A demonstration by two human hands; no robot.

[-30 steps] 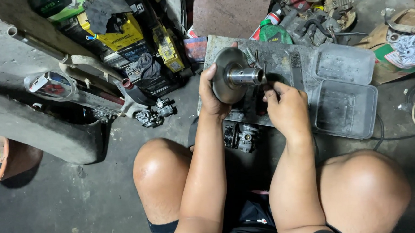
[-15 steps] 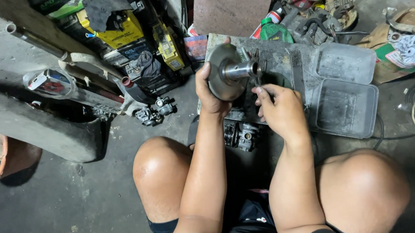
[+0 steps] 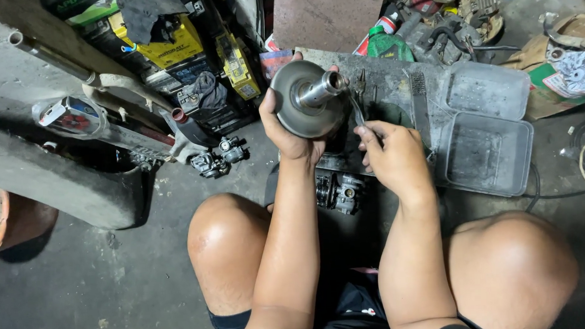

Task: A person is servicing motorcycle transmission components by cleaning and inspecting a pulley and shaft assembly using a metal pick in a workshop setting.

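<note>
My left hand grips a round grey metal pulley disc by its rim, holding it up with its shiny centre shaft pointing right. My right hand holds a thin metal tool whose tip reaches up to the end of the shaft. Both hands are above a dirty metal plate on the floor, in front of my bare knees.
Two grey plastic trays lie right of the plate. A small engine part sits below my hands, and carburettor-like parts lie to the left. Yellow boxes, a pipe and a concrete block crowd the left.
My left hand has raised and tilted the pulley disc a little. My right hand moved from beside the shaft and now brings the thin tool up to the shaft's end.
</note>
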